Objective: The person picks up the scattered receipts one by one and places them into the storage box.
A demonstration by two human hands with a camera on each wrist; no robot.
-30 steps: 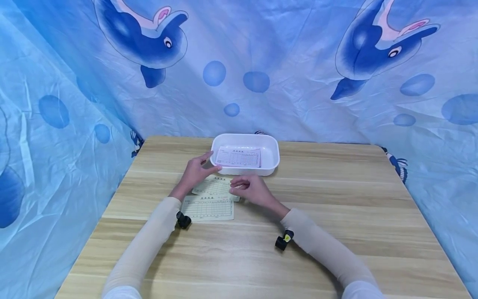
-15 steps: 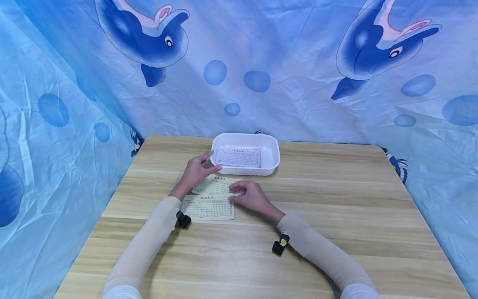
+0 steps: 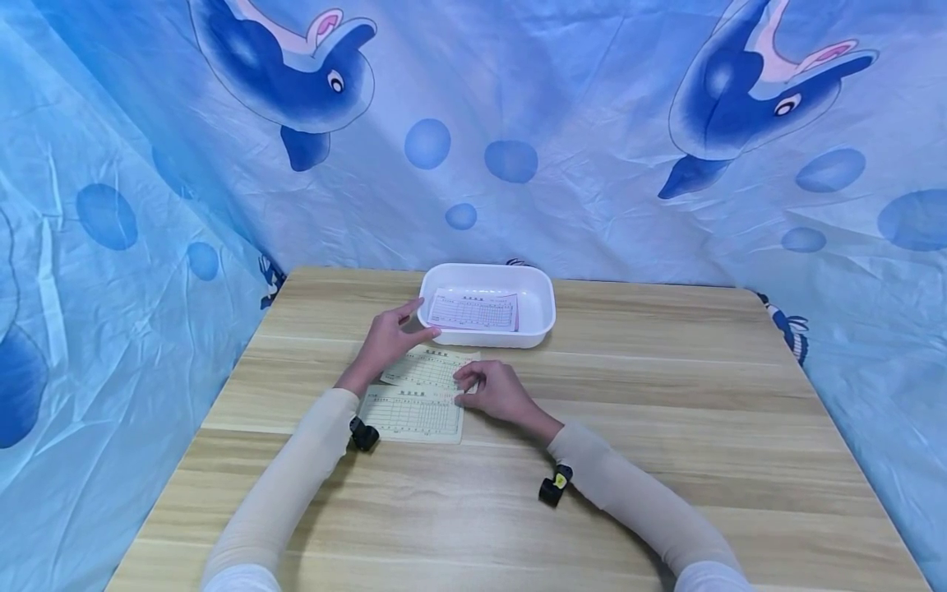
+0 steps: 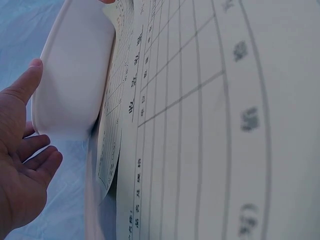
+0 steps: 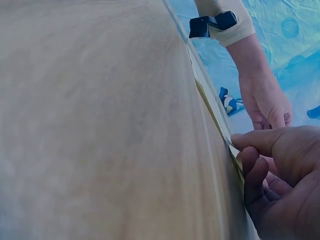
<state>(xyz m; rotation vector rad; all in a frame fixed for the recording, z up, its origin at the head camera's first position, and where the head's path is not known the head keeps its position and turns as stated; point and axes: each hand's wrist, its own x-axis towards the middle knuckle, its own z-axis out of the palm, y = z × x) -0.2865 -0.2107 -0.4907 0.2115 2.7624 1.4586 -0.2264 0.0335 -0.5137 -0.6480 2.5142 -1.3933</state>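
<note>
A white plastic tray (image 3: 536, 304) stands at the back of the table with pink printed forms (image 3: 473, 311) inside. My left hand (image 3: 385, 341) holds the tray's front left corner, thumb on the front rim and index finger at the left end; its other fingers curl loosely in the left wrist view. Two pale yellow printed forms lie before the tray: a rear one (image 3: 425, 367) and a front one (image 3: 410, 415) overlapping it. My right hand (image 3: 499, 388) pinches the front form's upper right corner between thumb and index finger. Up close, the front form (image 4: 200, 125) fills much of the left wrist view.
The wood-grain table (image 3: 666, 395) extends to both sides and toward me. A blue dolphin-print cloth (image 3: 577, 222) hangs behind it and along its sides. A small black camera is strapped to each wrist.
My right hand has moved down from the rear form to the front form's corner. The front form's near edge has shifted slightly toward me. My left hand has stayed at the tray.
</note>
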